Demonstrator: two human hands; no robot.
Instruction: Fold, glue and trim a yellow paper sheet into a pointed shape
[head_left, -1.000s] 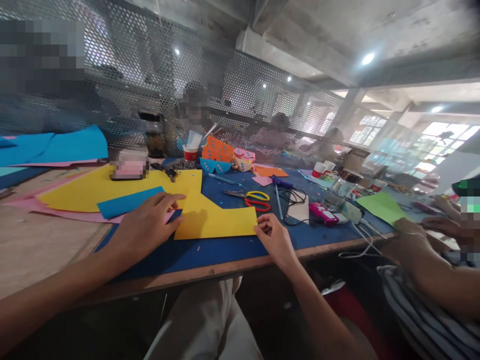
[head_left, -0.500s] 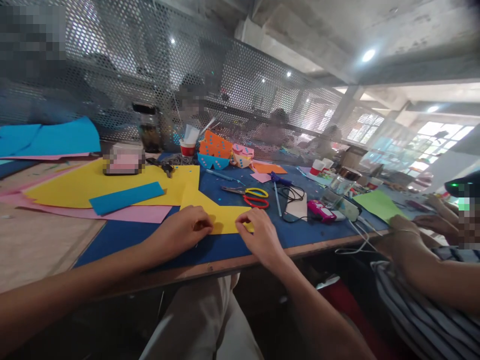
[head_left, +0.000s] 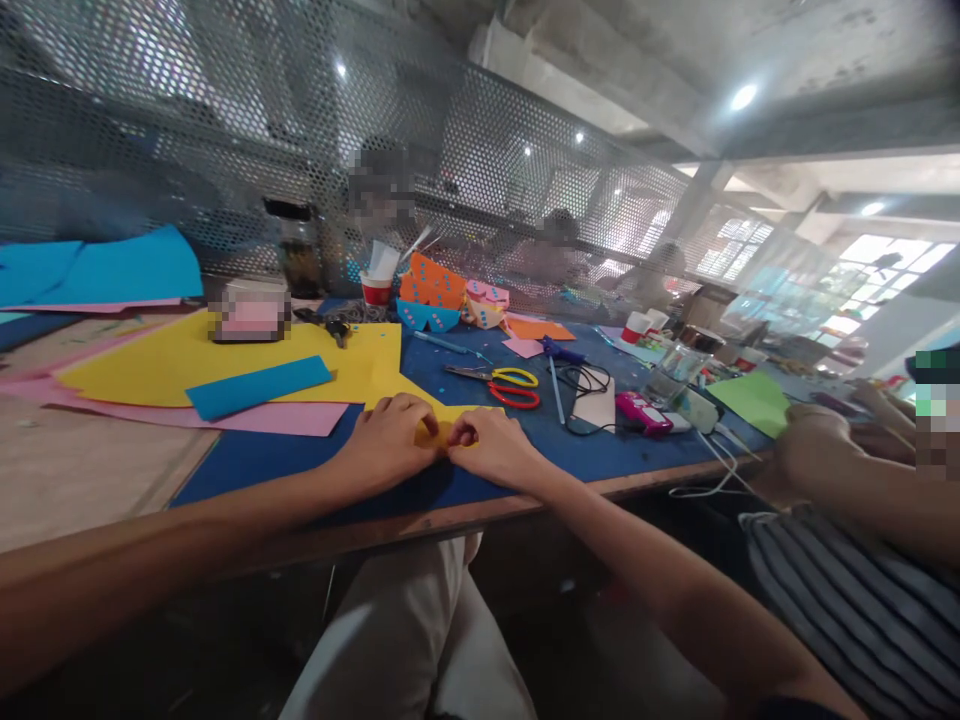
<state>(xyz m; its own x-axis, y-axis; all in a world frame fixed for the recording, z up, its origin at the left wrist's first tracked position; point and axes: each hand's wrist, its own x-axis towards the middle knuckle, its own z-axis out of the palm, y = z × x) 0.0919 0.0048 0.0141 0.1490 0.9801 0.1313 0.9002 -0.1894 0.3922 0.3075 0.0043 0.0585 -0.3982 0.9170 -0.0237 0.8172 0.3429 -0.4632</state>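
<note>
At the near edge of the table my left hand [head_left: 388, 440] has its fingers curled and closed on a piece of yellow paper [head_left: 401, 388]. My right hand [head_left: 496, 448] pinches the same paper just beside it, and the two sets of fingertips almost meet. The paper's near edge looks bent up between them; my fingers hide part of it. Beyond my right hand lie scissors [head_left: 514, 396] with one yellow and one red handle. A blue paper strip [head_left: 259, 388] rests on a large yellow sheet [head_left: 150, 365] to the left.
A glue gun [head_left: 562, 350] with a black cord and a magenta device [head_left: 643, 413] lie to the right. Paper crowns with dots [head_left: 431, 290], a red-and-white cup [head_left: 376, 288] and a dark-lidded jar [head_left: 298, 250] stand behind. Another person's arm [head_left: 825, 455] is at the right.
My right hand has moved left, close to my left hand, which has shifted slightly right. The yellow paper's near edge, flat before, now appears bent up between my fingers.
</note>
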